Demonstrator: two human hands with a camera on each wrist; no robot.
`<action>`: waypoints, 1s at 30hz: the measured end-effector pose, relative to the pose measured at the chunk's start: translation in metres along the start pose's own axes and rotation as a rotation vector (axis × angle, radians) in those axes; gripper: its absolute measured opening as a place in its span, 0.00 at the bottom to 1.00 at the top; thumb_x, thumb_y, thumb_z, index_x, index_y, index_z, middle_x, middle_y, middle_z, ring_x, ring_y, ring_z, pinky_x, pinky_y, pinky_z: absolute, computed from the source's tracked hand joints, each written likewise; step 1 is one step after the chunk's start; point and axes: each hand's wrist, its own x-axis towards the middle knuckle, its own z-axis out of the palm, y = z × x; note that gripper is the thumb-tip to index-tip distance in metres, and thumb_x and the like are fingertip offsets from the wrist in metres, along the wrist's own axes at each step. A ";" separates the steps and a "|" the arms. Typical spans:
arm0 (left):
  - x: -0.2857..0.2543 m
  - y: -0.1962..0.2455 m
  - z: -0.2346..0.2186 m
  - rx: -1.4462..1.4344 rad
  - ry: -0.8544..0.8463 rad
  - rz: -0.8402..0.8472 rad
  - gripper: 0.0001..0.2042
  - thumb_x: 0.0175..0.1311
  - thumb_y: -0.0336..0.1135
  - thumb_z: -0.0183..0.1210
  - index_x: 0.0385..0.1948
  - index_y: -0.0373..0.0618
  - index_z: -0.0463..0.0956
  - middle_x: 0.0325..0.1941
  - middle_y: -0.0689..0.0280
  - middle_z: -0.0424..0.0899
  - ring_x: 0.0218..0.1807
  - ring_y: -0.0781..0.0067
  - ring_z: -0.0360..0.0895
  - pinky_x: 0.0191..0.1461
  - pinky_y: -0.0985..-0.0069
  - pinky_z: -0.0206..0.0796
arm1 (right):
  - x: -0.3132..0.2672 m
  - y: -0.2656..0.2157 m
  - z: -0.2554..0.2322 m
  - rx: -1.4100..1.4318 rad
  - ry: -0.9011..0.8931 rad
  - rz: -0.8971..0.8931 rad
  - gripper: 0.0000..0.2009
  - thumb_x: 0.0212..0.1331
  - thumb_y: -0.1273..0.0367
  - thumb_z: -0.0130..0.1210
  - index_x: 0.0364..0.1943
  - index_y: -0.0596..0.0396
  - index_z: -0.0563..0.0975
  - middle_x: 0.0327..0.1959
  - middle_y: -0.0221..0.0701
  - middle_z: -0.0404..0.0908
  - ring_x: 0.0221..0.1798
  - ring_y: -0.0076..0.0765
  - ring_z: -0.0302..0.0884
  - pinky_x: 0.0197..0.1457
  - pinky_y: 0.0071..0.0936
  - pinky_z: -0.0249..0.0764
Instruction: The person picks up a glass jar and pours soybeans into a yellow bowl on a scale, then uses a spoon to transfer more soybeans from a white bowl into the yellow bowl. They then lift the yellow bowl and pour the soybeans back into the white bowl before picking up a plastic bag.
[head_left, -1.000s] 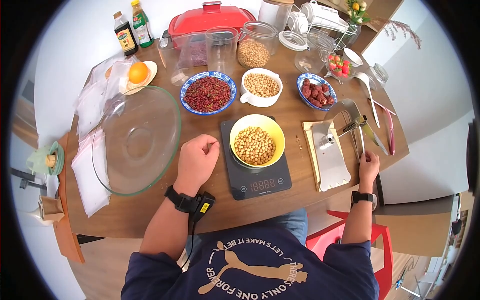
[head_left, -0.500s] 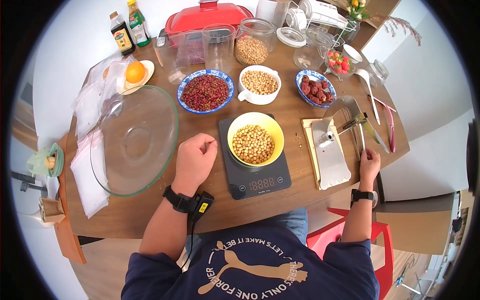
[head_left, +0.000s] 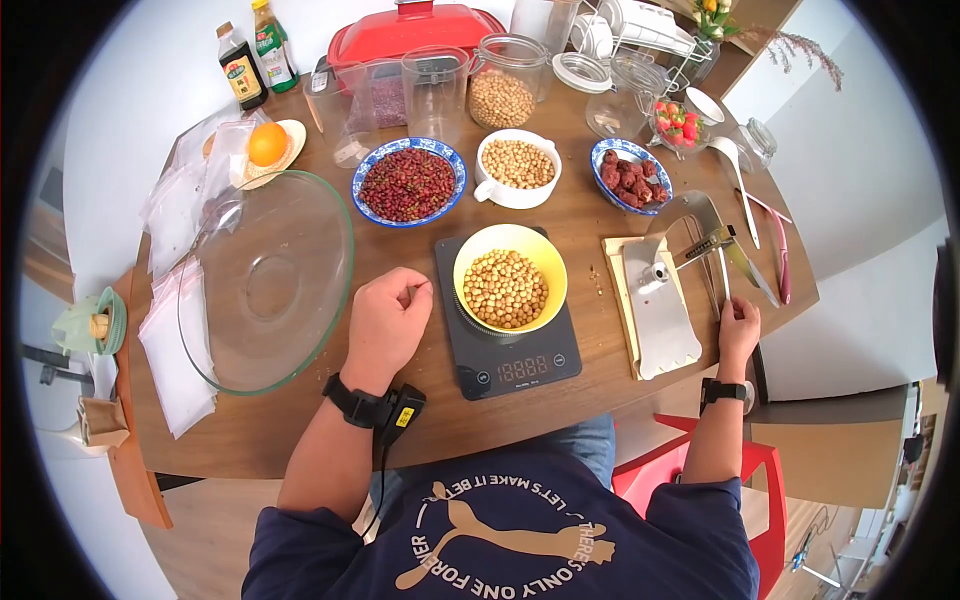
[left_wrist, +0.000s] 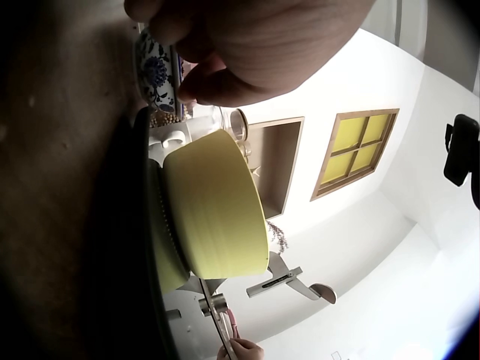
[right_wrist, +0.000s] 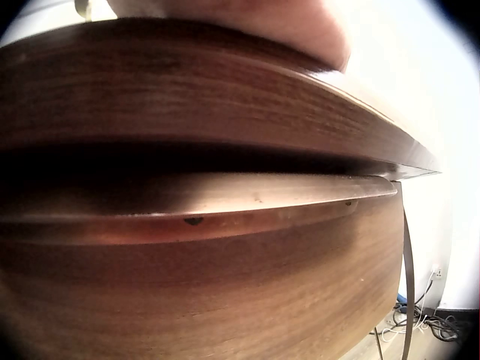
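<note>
My left hand (head_left: 390, 320) rests on the table left of the black kitchen scale (head_left: 463, 350), fingers loosely curled with nothing in them. On the scale sits a yellow bowl (head_left: 552, 275) of chickpeas (head_left: 505, 290). My right hand (head_left: 739, 328) lies near the table's right front edge, fingers loosely bent, right at the end of a thin white handle (head_left: 724, 275). Beside that hand stands a bent metal plate (head_left: 668, 335) on a pale board (head_left: 622, 290). In the left wrist view the yellow bowl (left_wrist: 217, 210) shows from its side.
Behind the scale are a blue-rimmed bowl of red beans (head_left: 407, 183), a white cup of chickpeas (head_left: 517, 165) and a bowl of dried red dates (head_left: 630, 178). A large glass plate (head_left: 270, 340) overlaps plastic bags (head_left: 175, 365) at left. A white ladle (head_left: 742, 200) lies at right.
The head view has tilted slightly, so the tabletop things sit a little further left and up. Both hands hold their places.
</note>
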 end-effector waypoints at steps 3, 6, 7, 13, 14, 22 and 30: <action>0.000 -0.001 0.000 0.002 0.000 0.016 0.03 0.58 0.27 0.59 0.27 0.37 0.77 0.13 0.70 0.68 0.17 0.82 0.62 0.23 0.78 0.55 | 0.000 0.000 0.000 -0.002 0.001 -0.017 0.08 0.53 0.69 0.61 0.33 0.59 0.81 0.31 0.35 0.80 0.34 0.38 0.79 0.42 0.31 0.74; -0.001 -0.002 0.001 -0.012 -0.001 0.010 0.03 0.58 0.26 0.58 0.27 0.37 0.77 0.13 0.73 0.67 0.18 0.86 0.60 0.23 0.80 0.53 | 0.000 0.003 0.001 -0.001 0.011 -0.025 0.07 0.53 0.69 0.61 0.33 0.59 0.82 0.31 0.35 0.80 0.34 0.38 0.79 0.41 0.31 0.75; -0.001 -0.002 0.001 -0.020 0.000 0.004 0.03 0.58 0.26 0.58 0.27 0.37 0.77 0.13 0.73 0.67 0.18 0.86 0.60 0.23 0.80 0.53 | 0.000 0.002 0.001 0.002 0.015 -0.023 0.07 0.53 0.69 0.61 0.33 0.59 0.82 0.31 0.36 0.80 0.34 0.38 0.79 0.41 0.31 0.75; 0.000 -0.003 0.001 0.006 0.006 0.005 0.04 0.56 0.27 0.60 0.26 0.37 0.77 0.13 0.64 0.70 0.15 0.77 0.64 0.22 0.75 0.57 | -0.001 -0.002 -0.001 0.030 0.012 -0.003 0.07 0.53 0.70 0.60 0.33 0.59 0.82 0.31 0.36 0.79 0.34 0.38 0.79 0.41 0.31 0.75; 0.000 -0.003 0.002 0.004 0.006 0.006 0.04 0.56 0.27 0.60 0.26 0.37 0.77 0.13 0.64 0.70 0.15 0.77 0.64 0.22 0.75 0.57 | -0.001 -0.002 -0.001 0.018 0.012 -0.002 0.07 0.53 0.70 0.60 0.33 0.59 0.82 0.31 0.36 0.79 0.34 0.38 0.79 0.41 0.31 0.74; 0.000 -0.002 0.001 0.006 0.015 0.020 0.03 0.56 0.27 0.59 0.26 0.38 0.77 0.13 0.65 0.70 0.15 0.77 0.64 0.22 0.75 0.57 | -0.001 -0.005 -0.003 -0.006 -0.003 0.012 0.06 0.54 0.70 0.59 0.33 0.58 0.82 0.31 0.35 0.79 0.33 0.36 0.78 0.41 0.30 0.74; -0.001 -0.001 0.001 0.021 0.004 0.018 0.03 0.55 0.24 0.58 0.25 0.39 0.73 0.13 0.71 0.63 0.17 0.82 0.59 0.22 0.78 0.53 | -0.001 0.001 0.000 0.018 0.008 0.007 0.06 0.53 0.70 0.59 0.32 0.58 0.82 0.31 0.34 0.79 0.33 0.36 0.78 0.41 0.30 0.74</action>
